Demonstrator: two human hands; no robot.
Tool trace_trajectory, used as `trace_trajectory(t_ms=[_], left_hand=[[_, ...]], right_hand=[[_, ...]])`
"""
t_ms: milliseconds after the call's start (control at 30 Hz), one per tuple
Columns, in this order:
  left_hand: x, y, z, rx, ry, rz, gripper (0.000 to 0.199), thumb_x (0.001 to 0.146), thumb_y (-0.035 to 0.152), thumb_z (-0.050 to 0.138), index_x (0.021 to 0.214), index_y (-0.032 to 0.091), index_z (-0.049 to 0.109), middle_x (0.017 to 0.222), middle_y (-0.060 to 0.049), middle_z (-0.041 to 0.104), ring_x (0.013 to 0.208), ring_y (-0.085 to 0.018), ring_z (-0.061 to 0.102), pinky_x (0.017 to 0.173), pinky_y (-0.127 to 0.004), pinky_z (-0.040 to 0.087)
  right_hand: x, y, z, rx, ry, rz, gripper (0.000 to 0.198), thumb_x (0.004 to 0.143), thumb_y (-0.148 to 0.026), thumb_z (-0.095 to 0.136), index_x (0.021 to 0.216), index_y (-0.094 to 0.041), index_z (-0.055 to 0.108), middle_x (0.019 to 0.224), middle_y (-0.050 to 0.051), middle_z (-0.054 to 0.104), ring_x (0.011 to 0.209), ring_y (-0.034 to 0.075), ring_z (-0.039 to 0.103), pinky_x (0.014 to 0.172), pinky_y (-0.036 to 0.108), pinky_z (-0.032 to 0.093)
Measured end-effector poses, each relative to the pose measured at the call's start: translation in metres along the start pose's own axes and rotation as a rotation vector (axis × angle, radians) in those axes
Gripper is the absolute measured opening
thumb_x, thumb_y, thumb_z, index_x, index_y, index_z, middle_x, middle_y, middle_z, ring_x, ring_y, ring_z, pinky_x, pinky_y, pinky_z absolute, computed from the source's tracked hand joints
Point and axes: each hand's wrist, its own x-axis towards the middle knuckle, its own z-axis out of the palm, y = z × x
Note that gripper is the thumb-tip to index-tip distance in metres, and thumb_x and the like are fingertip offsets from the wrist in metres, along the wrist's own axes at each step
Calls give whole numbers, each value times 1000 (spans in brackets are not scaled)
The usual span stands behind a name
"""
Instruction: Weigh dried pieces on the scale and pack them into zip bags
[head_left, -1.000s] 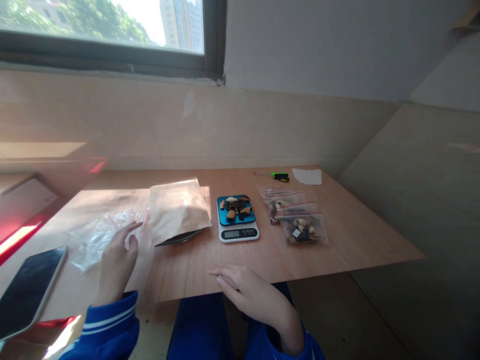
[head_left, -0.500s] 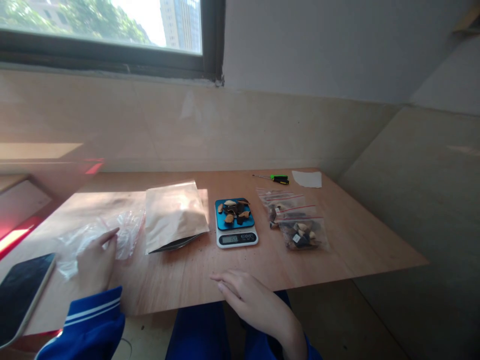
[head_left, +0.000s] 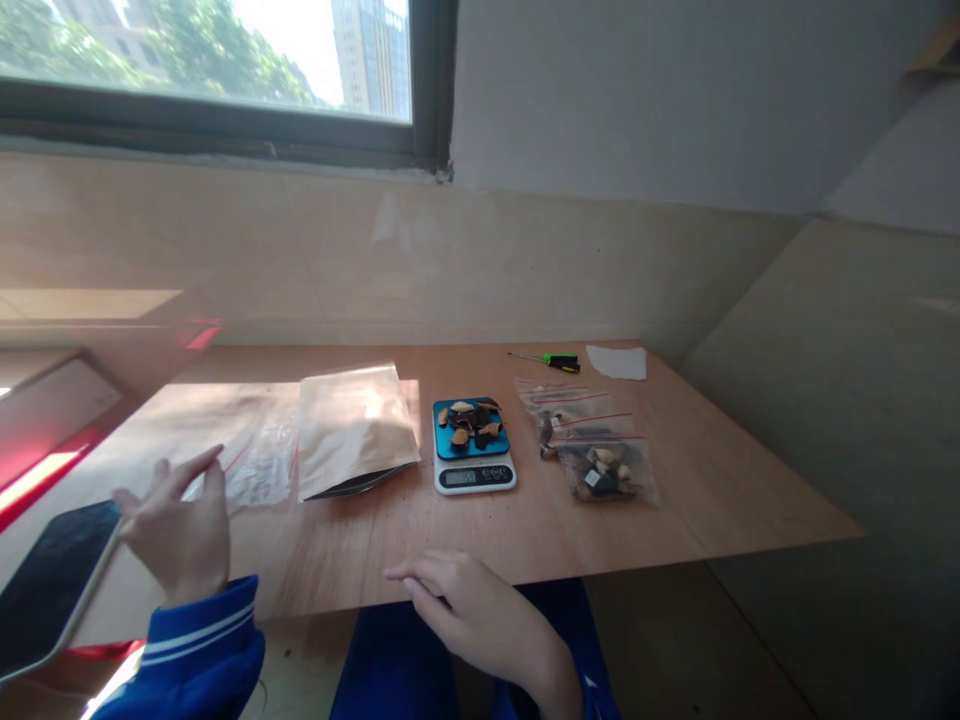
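On the left part of the table (head_left: 675, 500) we've got a clear plastic bag (head_left: 259, 455), see-through and crinkly, lying flat with a thin red strip along one edge. It looks empty as far as we can tell, and the wood shows right through it. Our left hand (head_left: 180, 525) is just beside its near corner, lifted a bit with the fingers spread loose and nothing gripped; whether a fingertip touches the plastic, we can't tell. Our right hand (head_left: 472, 610) rests at the near table edge, fingers slack, holding nothing.

Right next to the plastic bag sits a tan paper pouch (head_left: 356, 425), its dark mouth open toward us. Beside that is a small scale (head_left: 472, 450) with a blue top, piled with brown and dark chips, display lit. Further right lie two zip bags (head_left: 600, 450) with red strips, holding more of the same bits. At the far edge we see a green screwdriver (head_left: 555, 358) and a white paper scrap (head_left: 616, 361). A phone (head_left: 49, 585) with a dark screen sits at the near left corner, close to our left hand.
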Motion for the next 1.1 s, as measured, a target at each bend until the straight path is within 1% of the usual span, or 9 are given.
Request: trace_trajectory(t_ms=[33,133,233,367,533,667,767,900,1100], left_hand=[[-3,10,-4,42,112,4,24,84,30,62,98,16,76,97,-10,75,112,-35,62,103,-62,37],[-28,52,-17,-69,202,150,26,84,25,65,107,16,73,105,-9,75,101,-27,69,99,-48,48],[-70,96,-23,-335,53,307,30,79,14,70,107,24,73,102,-4,76,90,-22,71,90,-39,54],[-120,130,-20,-624,-252,417,44,82,5,63,119,27,66,108,-3,73,97,-19,69,88,-35,55],[-133,134,-17,-714,-459,360,47,88,7,55,130,27,58,120,-4,69,109,-18,66,92,-30,55],[-122,126,-13,-685,-560,464,48,90,11,54,134,29,54,134,-6,61,119,-20,61,95,-32,54],[-116,118,-6,-597,-517,590,49,88,16,60,135,30,54,133,-7,62,116,-21,63,90,-33,55],[-111,108,0,-554,-398,617,38,83,12,66,117,30,67,107,-2,74,90,-17,68,78,-29,52],[-97,109,3,-577,-5,151,14,79,16,71,91,24,72,82,0,71,78,-17,65,78,-34,52]], right_hand=[[1,-1,1,29,26,-24,34,97,-18,42,120,-18,67,116,7,71,113,19,63,102,30,46],[11,-4,10,165,227,-78,34,98,-23,42,128,-21,59,124,6,66,114,16,61,102,30,46],[24,-5,25,329,461,-69,42,99,-33,43,139,-22,45,137,10,57,119,17,59,102,32,48],[29,-2,37,489,566,-60,44,101,-42,34,137,-19,47,138,13,57,129,20,53,111,36,42],[20,7,24,500,636,-3,48,101,-46,32,134,-18,51,136,13,59,131,22,52,113,40,39],[14,11,11,386,603,10,45,101,-42,31,132,-19,54,129,12,64,121,22,59,105,36,46],[13,9,6,313,483,7,42,102,-38,31,127,-20,58,119,10,68,111,21,64,95,32,51],[19,13,-2,293,387,16,38,102,-34,33,120,-18,63,108,8,72,101,20,67,87,29,52],[21,36,-46,151,301,150,40,101,-34,35,116,-14,66,105,10,73,102,22,68,90,35,51]])
